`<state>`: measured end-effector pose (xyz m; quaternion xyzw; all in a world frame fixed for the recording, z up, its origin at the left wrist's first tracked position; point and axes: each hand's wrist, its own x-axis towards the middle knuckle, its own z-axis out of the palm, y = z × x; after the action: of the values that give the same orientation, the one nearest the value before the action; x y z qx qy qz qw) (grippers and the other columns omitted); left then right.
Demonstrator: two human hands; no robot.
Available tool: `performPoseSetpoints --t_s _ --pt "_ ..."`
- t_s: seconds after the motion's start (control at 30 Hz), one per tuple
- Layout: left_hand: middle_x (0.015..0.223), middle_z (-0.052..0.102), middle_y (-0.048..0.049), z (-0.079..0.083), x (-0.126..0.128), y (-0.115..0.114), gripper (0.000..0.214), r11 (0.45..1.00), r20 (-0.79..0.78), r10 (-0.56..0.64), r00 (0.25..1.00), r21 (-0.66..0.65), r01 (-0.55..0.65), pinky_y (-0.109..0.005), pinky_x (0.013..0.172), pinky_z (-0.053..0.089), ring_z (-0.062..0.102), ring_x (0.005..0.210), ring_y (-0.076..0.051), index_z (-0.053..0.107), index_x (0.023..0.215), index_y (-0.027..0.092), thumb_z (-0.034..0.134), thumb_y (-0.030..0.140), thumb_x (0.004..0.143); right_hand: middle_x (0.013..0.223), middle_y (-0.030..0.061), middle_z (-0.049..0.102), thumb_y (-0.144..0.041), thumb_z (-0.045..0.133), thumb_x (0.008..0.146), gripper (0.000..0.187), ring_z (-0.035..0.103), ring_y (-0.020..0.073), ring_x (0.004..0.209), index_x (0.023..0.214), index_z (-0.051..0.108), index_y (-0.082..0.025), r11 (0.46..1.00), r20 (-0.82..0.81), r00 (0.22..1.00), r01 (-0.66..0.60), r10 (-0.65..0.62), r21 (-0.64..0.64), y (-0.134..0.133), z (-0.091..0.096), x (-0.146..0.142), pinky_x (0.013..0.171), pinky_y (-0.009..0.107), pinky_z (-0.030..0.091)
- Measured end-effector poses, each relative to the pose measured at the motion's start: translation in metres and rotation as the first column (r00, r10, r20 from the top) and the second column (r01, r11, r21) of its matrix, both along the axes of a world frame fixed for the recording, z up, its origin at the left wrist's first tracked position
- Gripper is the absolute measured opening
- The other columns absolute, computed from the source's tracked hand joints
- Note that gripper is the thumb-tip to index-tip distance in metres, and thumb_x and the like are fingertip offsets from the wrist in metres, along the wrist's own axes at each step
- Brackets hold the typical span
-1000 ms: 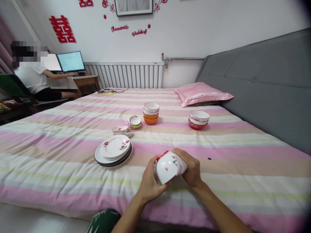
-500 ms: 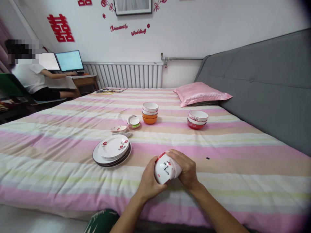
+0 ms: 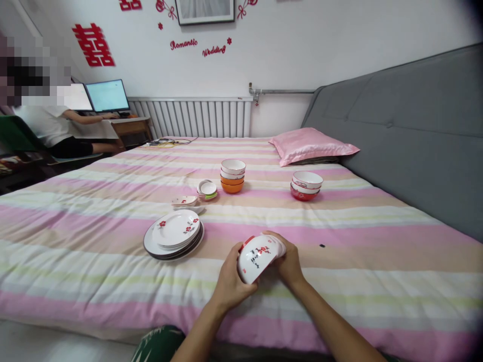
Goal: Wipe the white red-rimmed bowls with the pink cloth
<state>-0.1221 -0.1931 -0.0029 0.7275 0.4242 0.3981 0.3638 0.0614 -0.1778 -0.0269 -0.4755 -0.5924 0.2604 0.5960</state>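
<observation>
A white bowl (image 3: 257,259) with red blossoms and black lettering is held on its side above the near part of the bed. My left hand (image 3: 231,279) wraps its left side, the thumb along the lower edge. On the right end my right hand (image 3: 289,264) closes round the bowl, its fingers partly hidden behind. A red band shows at the bowl's far edge; whether a second bowl is nested there I cannot tell. Left of my hands lies a stack of flowered plates (image 3: 175,230).
Beyond the plates are small dishes (image 3: 184,201), little round dishes (image 3: 207,188) and stacked white-and-orange bowls (image 3: 233,186). Red-and-white bowls (image 3: 305,192) stand farther right, before a pink pillow (image 3: 313,145). A person (image 3: 45,125) sits at a desk at the far left.
The bowl has turned in my hands, so more of its printed side shows. My right hand has shifted slightly down its right end.
</observation>
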Motion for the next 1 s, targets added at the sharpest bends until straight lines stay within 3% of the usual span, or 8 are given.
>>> performPoseSetpoints --t_s 0.2,1.0 --pt "0.115 0.057 -0.0083 -0.0002 -0.0007 -0.0001 0.073 1.0 -0.009 0.011 1.0 -0.012 -0.011 -0.037 0.085 0.048 0.058 0.098 -0.024 0.037 0.124 0.019 0.065 0.015 0.056 0.097 0.0049 0.074 -0.008 0.045 0.054 0.052 0.068 0.0245 0.09 0.1 0.067 -0.018 0.995 -0.103 0.995 -0.009 -0.001 -0.099 0.005 -0.0075 -0.002 0.082 0.039 0.055" --pt "0.114 0.056 -0.008 0.0021 -0.0011 -0.0022 0.072 1.0 -0.022 0.006 1.0 -0.015 -0.006 -0.036 0.083 0.049 0.057 0.097 -0.024 0.036 0.124 0.02 0.064 0.015 0.058 0.097 0.0047 0.074 -0.008 0.045 0.052 0.054 0.068 0.0253 0.092 0.1 0.067 -0.018 0.993 -0.103 0.995 -0.013 0.001 -0.113 0.0033 -0.0057 -0.0034 0.082 0.039 0.054"
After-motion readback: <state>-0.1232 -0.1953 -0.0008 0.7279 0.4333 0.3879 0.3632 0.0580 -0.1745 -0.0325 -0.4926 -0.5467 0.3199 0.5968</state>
